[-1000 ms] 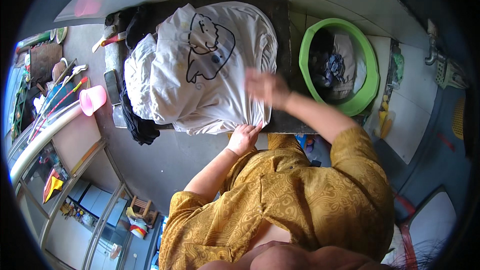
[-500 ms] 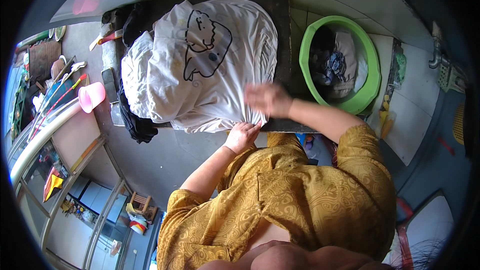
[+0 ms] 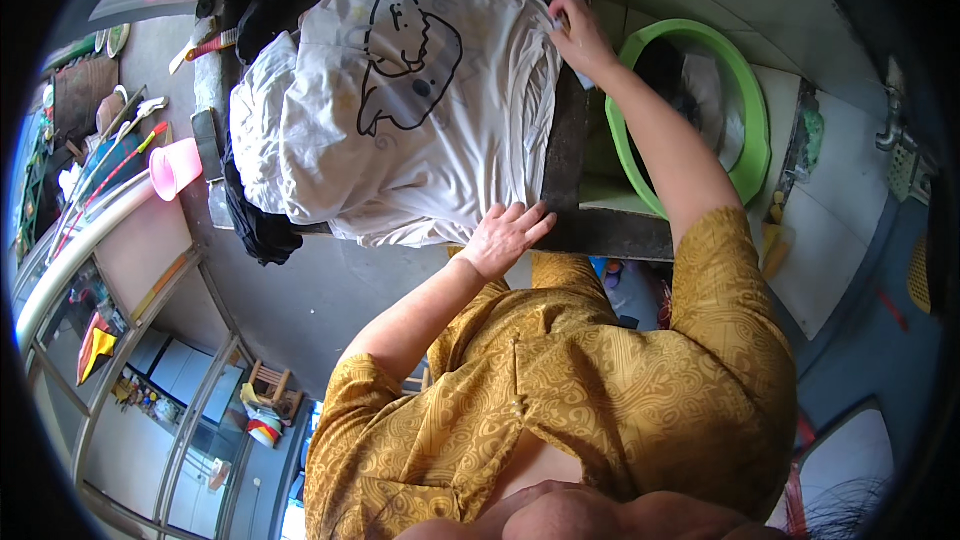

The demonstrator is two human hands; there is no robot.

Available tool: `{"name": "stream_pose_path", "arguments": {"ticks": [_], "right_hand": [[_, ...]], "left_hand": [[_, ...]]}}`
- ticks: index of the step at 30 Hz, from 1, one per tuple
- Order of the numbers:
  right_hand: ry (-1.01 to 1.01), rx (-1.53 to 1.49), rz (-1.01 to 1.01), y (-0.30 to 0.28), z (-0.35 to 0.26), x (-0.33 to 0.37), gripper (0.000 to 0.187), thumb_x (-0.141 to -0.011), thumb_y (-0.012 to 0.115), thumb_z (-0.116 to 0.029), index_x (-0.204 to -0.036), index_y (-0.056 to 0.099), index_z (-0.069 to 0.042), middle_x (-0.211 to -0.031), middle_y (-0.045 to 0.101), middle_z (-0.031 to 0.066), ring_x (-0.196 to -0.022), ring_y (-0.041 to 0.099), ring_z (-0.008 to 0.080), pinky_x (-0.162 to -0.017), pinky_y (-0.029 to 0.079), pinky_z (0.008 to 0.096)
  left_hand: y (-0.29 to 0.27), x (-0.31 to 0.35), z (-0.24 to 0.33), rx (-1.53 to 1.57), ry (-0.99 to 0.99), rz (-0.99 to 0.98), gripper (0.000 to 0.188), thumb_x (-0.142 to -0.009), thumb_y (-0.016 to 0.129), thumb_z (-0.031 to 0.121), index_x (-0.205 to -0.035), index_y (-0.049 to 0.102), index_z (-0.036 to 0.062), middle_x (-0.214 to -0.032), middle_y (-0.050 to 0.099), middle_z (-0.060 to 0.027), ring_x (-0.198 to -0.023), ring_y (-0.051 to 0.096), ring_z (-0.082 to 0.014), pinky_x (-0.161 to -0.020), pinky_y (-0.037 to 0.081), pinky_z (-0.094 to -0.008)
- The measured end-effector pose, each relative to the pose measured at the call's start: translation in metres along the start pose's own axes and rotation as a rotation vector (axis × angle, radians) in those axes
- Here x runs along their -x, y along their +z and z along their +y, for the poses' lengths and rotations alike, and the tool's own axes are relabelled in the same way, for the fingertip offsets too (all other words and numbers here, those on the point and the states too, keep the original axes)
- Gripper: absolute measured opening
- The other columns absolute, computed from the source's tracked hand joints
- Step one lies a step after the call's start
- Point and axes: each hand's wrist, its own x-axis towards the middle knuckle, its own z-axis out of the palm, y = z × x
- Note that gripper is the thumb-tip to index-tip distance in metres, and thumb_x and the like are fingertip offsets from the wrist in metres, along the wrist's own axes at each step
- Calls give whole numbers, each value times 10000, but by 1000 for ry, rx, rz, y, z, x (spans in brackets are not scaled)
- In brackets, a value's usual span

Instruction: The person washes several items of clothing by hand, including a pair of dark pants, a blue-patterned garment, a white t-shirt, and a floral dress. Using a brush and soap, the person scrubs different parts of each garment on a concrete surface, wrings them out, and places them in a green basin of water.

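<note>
A damp white T-shirt [image 3: 470, 130] with a black cartoon outline lies bunched and spread over a dark slab [image 3: 612, 232]. My left hand [image 3: 506, 238] rests on the shirt's near right edge, its fingers spread and flat. At the far right corner of the shirt is my right hand [image 3: 582, 40], fingers curled. A small pale bit shows at its fingertips, and a light bluish bit shows under the palm; what it grips is mostly hidden.
A green basin [image 3: 757, 140] with dark and pale clothes stands in the sink area to the right. Dark cloth [image 3: 262, 225] hangs over the slab's left end, near a red-handled brush [image 3: 213, 46]. A pink bucket [image 3: 176, 168] stands farther left; a tap [image 3: 889, 120] is on the right wall.
My right hand has moved away from me, from the near part of the shirt to its far right corner. My left hand has loosened its pinch and now lies flat.
</note>
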Motion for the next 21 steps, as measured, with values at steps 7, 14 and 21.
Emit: {"name": "stream_pose_path", "arguments": {"ticks": [7, 14, 21], "right_hand": [[103, 467, -191, -4, -37, 31, 180, -878, 663, -274, -1028, 647, -175, -1123, 582, 20, -983, 577, 345, -843, 516, 458], [131, 226, 12, 15, -52, 13, 110, -885, 633, -272, -934, 653, -175, -1000, 618, 60, -889, 623, 367, -751, 530, 482], [121, 321, -22, 36, -87, 39, 564, -872, 662, -373, -1393, 509, -220, -1330, 507, 124, -1165, 521, 376, -956, 479, 469]], "left_hand": [[11, 11, -10, -16, 36, -12, 267, -805, 564, 185, -1039, 646, 85, -1063, 617, -30, -1089, 515, -209, -935, 397, -365], [12, 55, -18, 112, -403, 143, 352, -798, 647, 101, -1144, 654, 165, -1060, 590, -90, -1052, 545, -296, -897, 445, -424], [31, 96, -23, -41, -250, 181, 541, -930, 587, 227, -1453, 472, 152, -1558, 371, -51, -1434, 346, -235, -1203, 214, -460]]}}
